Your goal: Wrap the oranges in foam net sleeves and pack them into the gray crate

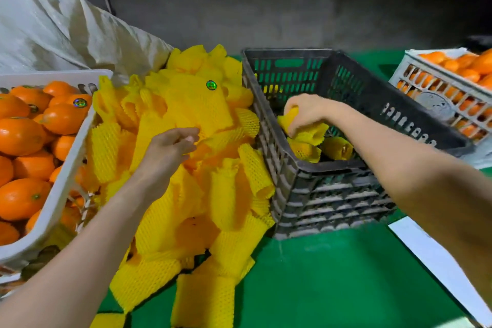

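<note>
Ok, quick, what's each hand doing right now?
Left hand: pinching a foam net sleeve.
Right hand: holding a wrapped orange inside the gray crate.

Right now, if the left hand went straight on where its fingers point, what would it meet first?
Left hand points up-right: the pile of yellow foam net sleeves first, likely at its fingertips; the gray slatted plastic crate wall lies beyond.
</note>
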`<state>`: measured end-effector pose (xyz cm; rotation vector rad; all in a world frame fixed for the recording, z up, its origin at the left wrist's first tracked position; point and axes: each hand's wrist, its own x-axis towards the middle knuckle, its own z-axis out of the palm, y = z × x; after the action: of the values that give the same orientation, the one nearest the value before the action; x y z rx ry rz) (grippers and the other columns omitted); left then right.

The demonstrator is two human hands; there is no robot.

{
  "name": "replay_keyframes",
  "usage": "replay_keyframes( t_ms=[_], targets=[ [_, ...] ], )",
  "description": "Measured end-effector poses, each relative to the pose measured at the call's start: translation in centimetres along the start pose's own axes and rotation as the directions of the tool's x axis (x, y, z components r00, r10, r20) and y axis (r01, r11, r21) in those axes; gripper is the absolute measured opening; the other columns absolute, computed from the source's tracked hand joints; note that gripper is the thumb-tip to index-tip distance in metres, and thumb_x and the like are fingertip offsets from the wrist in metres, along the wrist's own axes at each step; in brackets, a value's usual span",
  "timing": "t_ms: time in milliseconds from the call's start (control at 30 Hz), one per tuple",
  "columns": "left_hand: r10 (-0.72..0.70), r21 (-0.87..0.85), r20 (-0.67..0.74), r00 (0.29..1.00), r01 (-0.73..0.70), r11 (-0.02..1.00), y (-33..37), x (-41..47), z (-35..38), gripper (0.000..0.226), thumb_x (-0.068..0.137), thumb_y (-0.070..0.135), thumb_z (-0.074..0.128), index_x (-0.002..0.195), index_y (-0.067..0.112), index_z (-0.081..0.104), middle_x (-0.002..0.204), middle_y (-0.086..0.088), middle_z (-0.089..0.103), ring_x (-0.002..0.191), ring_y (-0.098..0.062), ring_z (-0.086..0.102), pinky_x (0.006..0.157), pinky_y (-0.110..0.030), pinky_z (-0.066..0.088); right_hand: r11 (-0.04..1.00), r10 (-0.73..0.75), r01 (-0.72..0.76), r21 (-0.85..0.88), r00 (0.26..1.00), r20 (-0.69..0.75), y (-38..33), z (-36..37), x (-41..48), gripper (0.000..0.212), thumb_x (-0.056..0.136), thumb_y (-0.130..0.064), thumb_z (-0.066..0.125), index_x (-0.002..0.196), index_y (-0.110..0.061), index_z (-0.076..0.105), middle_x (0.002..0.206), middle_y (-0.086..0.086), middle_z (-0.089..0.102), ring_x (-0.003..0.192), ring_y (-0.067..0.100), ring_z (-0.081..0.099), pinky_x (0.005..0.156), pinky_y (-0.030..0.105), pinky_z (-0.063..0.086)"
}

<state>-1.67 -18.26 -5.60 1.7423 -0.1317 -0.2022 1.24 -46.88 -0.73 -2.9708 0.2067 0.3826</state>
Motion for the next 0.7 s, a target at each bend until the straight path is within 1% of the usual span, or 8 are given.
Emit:
replay_keyframes(
  t_ms=[100,200,267,300,400,533,633,700],
  targets=[
    [-0.004,0.076,0.007,1.000,0.004,0.997,-0.6,0.9,0.7,0.020,0.097,0.005,0.048,0.097,0.017,0.064,0.113,-0.007,0.059,0.111,-0.020,0.051,0.098,-0.036,0.039,0.970,-0.062,0.145,-0.196,0.924,0.378,-1.2,3.1,0.5,0.014,0.084,-0.021,0.065,0.078,-0.015,0.053,0.079,-0.001,0.047,0.067,0.017,0.046,0.066,0.031,0.041],
    [0.018,0.186,0.029,0.999,-0.023,0.982,-1.1,1.5,1.2,0.023,0.097,0.005,0.048,0.091,0.019,0.066,0.110,-0.006,0.056,0.103,-0.011,0.047,0.081,-0.018,0.036,0.952,0.041,0.146,-0.269,0.810,0.586,-1.6,4.4,0.6,0.046,0.096,-0.010,0.045,0.050,-0.012,0.051,0.051,-0.003,0.043,0.049,0.017,0.042,0.057,0.030,0.042],
    [0.025,0.245,0.066,0.998,-0.040,0.969,-1.4,1.8,1.5,0.024,0.097,0.003,0.048,0.097,0.018,0.066,0.131,-0.010,0.051,0.115,-0.009,0.042,0.083,-0.021,0.033,0.954,0.048,0.159,-0.253,0.754,0.655,-1.7,4.3,0.4,0.081,0.098,-0.009,0.041,0.017,-0.015,0.043,0.024,-0.009,0.039,0.027,0.002,0.044,0.040,0.015,0.043],
    [0.021,0.266,0.080,0.997,-0.042,0.963,-1.6,1.8,1.6,0.025,0.097,0.002,0.048,0.099,0.019,0.066,0.140,-0.010,0.046,0.119,-0.010,0.041,0.083,-0.024,0.034,0.955,0.022,0.184,-0.235,0.742,0.670,-1.9,4.2,0.1,0.084,0.098,-0.009,0.041,0.015,-0.020,0.041,0.022,-0.015,0.036,0.023,-0.001,0.041,0.036,0.012,0.040],
    [0.017,0.292,0.092,0.996,-0.043,0.955,-2.0,2.0,1.7,0.028,0.095,-0.001,0.050,0.104,0.020,0.064,0.147,-0.010,0.039,0.132,-0.016,0.037,0.090,-0.024,0.032,0.964,-0.044,0.209,-0.162,0.730,0.682,-1.7,4.2,0.5,0.074,0.098,-0.006,0.042,0.028,-0.032,0.049,0.024,-0.015,0.037,0.023,-0.003,0.041,0.036,0.011,0.041],
    [0.051,0.333,-0.002,0.999,-0.047,0.942,-2.7,2.1,1.7,0.023,0.083,0.002,0.068,0.103,0.015,0.068,0.137,-0.010,0.052,0.128,-0.019,0.046,0.098,-0.032,0.040,0.985,-0.092,0.164,-0.061,0.782,0.617,-1.7,3.6,0.5,0.043,0.091,-0.011,0.057,0.054,-0.028,0.044,0.059,-0.001,0.047,0.047,0.012,0.052,0.059,0.031,0.051],
    [0.094,0.414,-0.141,0.986,-0.027,0.910,-2.9,2.1,1.9,0.029,0.073,0.008,0.080,0.100,0.009,0.071,0.108,-0.013,0.067,0.091,-0.023,0.061,0.079,-0.035,0.046,0.984,-0.142,0.171,-0.043,0.916,0.375,-1.7,2.7,0.8,0.021,0.085,-0.015,0.066,0.089,-0.021,0.046,0.083,0.000,0.048,0.068,0.019,0.050,0.066,0.036,0.051],
    [0.109,0.380,-0.223,0.969,-0.017,0.925,-2.7,2.1,1.8,0.023,0.071,0.009,0.081,0.092,0.008,0.072,0.091,-0.012,0.067,0.074,-0.023,0.058,0.066,-0.032,0.042,0.986,-0.155,0.161,-0.049,0.982,0.108,-1.5,2.1,0.7,0.032,0.085,-0.012,0.063,0.114,-0.014,0.050,0.109,0.007,0.059,0.095,0.028,0.059,0.079,0.038,0.051]
  ],
)
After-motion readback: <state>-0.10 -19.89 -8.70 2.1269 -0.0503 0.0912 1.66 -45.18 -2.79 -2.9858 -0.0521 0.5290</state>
